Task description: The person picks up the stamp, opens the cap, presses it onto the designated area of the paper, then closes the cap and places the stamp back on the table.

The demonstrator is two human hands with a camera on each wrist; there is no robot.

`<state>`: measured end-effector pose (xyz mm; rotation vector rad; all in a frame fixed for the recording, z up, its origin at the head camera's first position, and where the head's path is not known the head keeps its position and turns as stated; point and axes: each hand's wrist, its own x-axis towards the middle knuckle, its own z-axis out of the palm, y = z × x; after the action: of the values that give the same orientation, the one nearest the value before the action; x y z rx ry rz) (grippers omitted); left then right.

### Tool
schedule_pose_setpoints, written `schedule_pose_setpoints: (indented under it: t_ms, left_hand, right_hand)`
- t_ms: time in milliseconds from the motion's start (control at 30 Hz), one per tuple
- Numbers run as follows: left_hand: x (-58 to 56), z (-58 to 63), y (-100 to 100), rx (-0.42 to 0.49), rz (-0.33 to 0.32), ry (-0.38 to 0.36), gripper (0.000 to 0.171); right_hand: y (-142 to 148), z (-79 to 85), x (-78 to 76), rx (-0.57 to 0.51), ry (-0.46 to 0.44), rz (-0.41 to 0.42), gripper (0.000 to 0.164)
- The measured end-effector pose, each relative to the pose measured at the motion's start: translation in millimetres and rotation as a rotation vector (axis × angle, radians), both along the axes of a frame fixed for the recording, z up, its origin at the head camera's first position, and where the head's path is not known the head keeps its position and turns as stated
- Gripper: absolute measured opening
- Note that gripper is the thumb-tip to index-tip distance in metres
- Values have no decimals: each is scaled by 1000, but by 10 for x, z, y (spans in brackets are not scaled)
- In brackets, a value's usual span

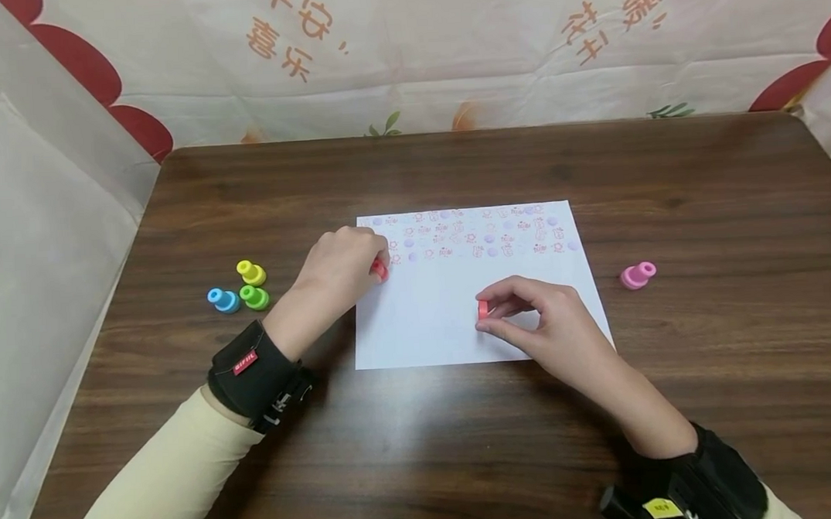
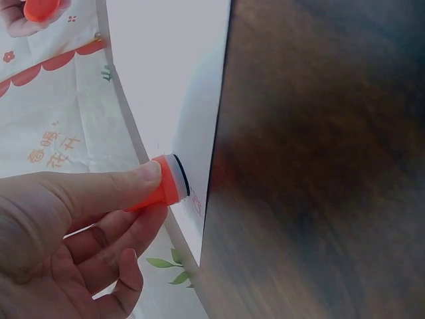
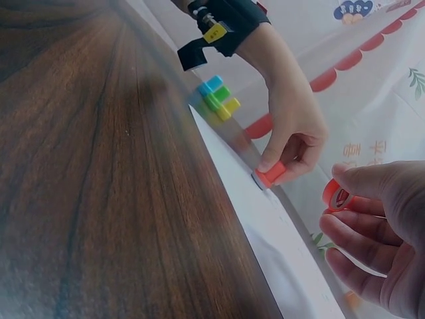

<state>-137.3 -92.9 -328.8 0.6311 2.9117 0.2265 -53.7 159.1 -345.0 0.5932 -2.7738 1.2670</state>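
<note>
My left hand (image 1: 344,261) pinches a red toy stamp (image 2: 159,186) between thumb and fingers. Its pale end with a dark rim faces the white sheet (image 1: 425,313), close over the left edge just below the printed rows. In the left wrist view a pink printed mark (image 2: 197,205) shows beside that end. My right hand (image 1: 546,319) holds a small red cap (image 1: 483,309) by thumb and fingertips above the sheet's lower right part. The right wrist view shows the hollow inside of the cap (image 3: 342,197). Small pink and purple prints (image 1: 470,238) fill the upper part of the sheet.
Blue (image 1: 224,300), green (image 1: 254,297) and yellow (image 1: 251,272) stamps stand grouped left of the sheet. A pink stamp (image 1: 637,275) is to its right. The brown wooden table (image 1: 465,443) meets a patterned white cloth (image 1: 434,57) at the back.
</note>
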Motion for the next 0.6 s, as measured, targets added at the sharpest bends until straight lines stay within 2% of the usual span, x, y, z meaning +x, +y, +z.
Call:
schedule_pose_setpoints:
  t_ms: [333,600]
  left_hand:
    - [-16,62,34,-49,-23,3,9]
    - [-18,60,37,-50,-15,-5,14]
  right_hand:
    - [-6,60,4,20,-1,-5,27]
    - [-22,79,20,9,-24,2,27]
